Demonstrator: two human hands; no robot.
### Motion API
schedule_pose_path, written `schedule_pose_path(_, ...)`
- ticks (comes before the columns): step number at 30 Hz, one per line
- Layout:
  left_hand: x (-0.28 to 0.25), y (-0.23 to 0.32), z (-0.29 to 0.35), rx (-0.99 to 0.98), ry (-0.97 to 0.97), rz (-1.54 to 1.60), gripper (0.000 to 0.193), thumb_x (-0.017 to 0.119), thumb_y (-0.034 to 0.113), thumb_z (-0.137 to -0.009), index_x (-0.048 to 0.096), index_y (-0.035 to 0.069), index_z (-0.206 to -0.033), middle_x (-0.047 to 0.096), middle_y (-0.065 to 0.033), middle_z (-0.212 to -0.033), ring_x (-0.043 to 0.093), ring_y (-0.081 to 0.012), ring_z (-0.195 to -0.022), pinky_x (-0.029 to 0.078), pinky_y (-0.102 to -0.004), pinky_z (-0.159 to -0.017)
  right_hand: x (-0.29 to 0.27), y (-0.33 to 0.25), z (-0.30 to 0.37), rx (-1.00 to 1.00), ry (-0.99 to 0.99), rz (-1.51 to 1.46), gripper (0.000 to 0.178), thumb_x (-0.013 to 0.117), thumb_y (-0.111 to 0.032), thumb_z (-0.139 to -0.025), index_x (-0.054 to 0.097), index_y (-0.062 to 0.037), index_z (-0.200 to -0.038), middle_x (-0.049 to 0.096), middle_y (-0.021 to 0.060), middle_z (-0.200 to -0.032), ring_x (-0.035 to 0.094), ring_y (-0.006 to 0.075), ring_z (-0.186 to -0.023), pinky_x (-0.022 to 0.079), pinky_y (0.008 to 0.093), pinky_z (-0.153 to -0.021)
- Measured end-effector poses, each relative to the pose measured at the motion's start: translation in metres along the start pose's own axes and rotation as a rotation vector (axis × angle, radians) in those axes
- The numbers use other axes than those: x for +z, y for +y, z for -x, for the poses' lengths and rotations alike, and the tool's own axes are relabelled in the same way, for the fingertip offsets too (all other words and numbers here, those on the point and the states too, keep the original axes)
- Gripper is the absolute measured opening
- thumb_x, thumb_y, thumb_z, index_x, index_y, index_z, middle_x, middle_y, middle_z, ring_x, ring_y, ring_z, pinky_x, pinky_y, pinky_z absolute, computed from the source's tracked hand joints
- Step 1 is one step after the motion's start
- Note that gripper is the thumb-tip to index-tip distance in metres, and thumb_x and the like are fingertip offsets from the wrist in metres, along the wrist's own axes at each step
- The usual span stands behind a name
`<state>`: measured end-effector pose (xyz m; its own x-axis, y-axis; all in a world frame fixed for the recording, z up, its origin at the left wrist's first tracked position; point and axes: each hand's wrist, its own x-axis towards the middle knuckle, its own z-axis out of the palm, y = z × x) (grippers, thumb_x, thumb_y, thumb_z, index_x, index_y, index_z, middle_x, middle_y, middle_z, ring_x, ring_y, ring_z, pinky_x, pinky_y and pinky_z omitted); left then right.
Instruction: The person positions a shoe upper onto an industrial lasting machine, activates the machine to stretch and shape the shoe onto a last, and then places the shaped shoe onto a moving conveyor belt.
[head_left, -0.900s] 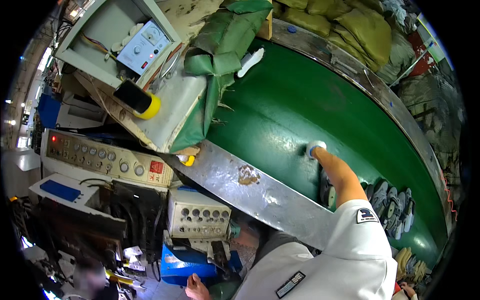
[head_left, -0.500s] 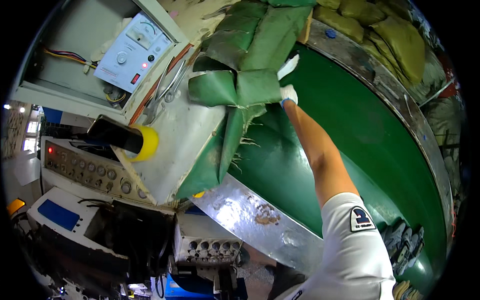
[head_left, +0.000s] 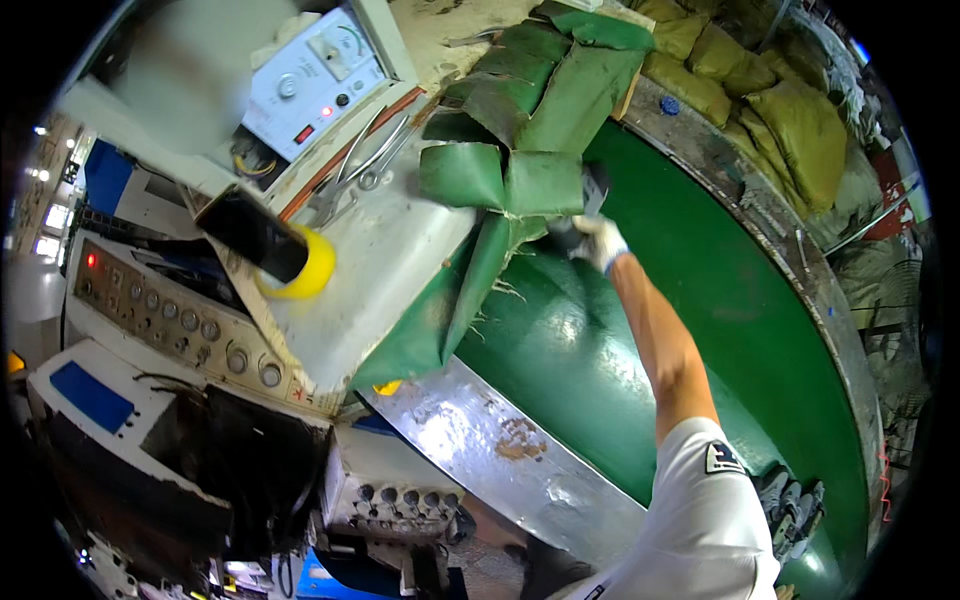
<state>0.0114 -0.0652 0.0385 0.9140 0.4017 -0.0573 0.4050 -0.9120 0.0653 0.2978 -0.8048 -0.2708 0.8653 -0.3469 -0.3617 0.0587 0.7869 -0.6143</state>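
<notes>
My right hand (head_left: 602, 242), in a white glove, reaches over the green conveyor belt (head_left: 690, 250) beside hanging green flaps (head_left: 545, 183). Its fingers close on a dark grey piece (head_left: 566, 236), perhaps a shoe, blurred and partly covered by the hand and flaps. Just beyond, another dark grey piece with a pale edge (head_left: 595, 186) shows next to the flap. I cannot identify my left hand anywhere; a blurred pale grey shape (head_left: 190, 80) at the upper left is too smeared to name.
Left of the flaps, a metal hood carries scissors (head_left: 372, 165) and a phone (head_left: 255, 235) in a yellow roll (head_left: 312, 265). A white control box (head_left: 310, 85) stands behind. Several grey shoes (head_left: 790, 508) lie on the belt at lower right. Olive sacks (head_left: 795, 135) line the far side.
My right hand has drawn back slightly from the flaps, and a dark piece now shows in its fingers. The blurred pale shape has appeared at upper left. The whole view has shifted somewhat.
</notes>
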Motion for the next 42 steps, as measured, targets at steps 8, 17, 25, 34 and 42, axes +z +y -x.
schedule_pose_path(8, 0.049, -0.049, -0.03, 0.161, 0.01, 0.217, 0.036, 0.068, 0.033, -0.092, 0.068, 0.0, -0.077, 0.056, -0.0184, -0.058, 0.053, -0.0258, -0.049, 0.042, -0.0414, -0.051, 0.069, 0.121, 0.358, 0.182, -0.261, -0.376, 0.084, 0.082, -0.024, -0.079, 0.041, 0.0017, -0.148, 0.056, 0.0191, -0.141, 0.055, 0.0334, -0.13, 0.044, 0.0476, -0.111)
schedule_pose_path(17, 0.012, 0.021, -0.074, 0.172, -0.634, 1.431, 0.042, 0.059, 0.02, -0.102, 0.055, -0.005, -0.136, 0.069, -0.0127, -0.117, 0.069, -0.0218, -0.099, 0.056, -0.0331, -0.087, 0.249, 0.25, 0.463, 0.587, -0.292, -0.064, 0.057, 0.06, -0.022, -0.099, 0.043, -0.0024, -0.149, 0.06, 0.0071, -0.136, 0.06, 0.0154, -0.115, 0.048, 0.0293, -0.099)
schedule_pose_path(25, -0.02, -0.074, -0.141, -0.02, -0.578, 1.71, 0.011, 0.069, 0.013, -0.094, 0.071, 0.002, -0.096, 0.071, -0.0046, -0.084, 0.069, -0.0142, -0.071, 0.06, -0.03, -0.066, 0.415, 0.276, 0.517, 0.562, -0.511, 0.281, 0.071, 0.065, -0.021, -0.095, 0.033, 0.0031, -0.154, 0.055, 0.015, -0.142, 0.055, 0.0213, -0.126, 0.041, 0.0317, -0.108)
schedule_pose_path(34, -0.013, -0.155, -0.171, -0.296, -0.113, 1.794, 0.017, 0.075, 0.006, -0.086, 0.072, -0.003, -0.101, 0.071, -0.008, -0.084, 0.068, -0.0151, -0.066, 0.058, -0.0262, -0.062, 0.51, 0.357, 0.527, 0.342, -0.659, 0.594, 0.056, 0.062, -0.016, -0.096, 0.047, 0.0022, -0.147, 0.06, 0.0056, -0.133, 0.054, 0.0115, -0.115, 0.042, 0.0262, -0.101)
schedule_pose_path(42, -0.021, -0.184, -0.205, -0.257, 0.074, 1.997, 0.039, 0.069, -0.005, -0.083, 0.063, -0.009, -0.121, 0.069, -0.0181, -0.113, 0.071, -0.0263, -0.093, 0.06, -0.0375, -0.084, 0.551, 0.421, 0.529, 0.407, -0.608, 0.254, 0.054, 0.064, -0.014, -0.099, 0.047, 0.0, -0.148, 0.06, 0.0069, -0.135, 0.056, 0.014, -0.118, 0.044, 0.0283, -0.103)
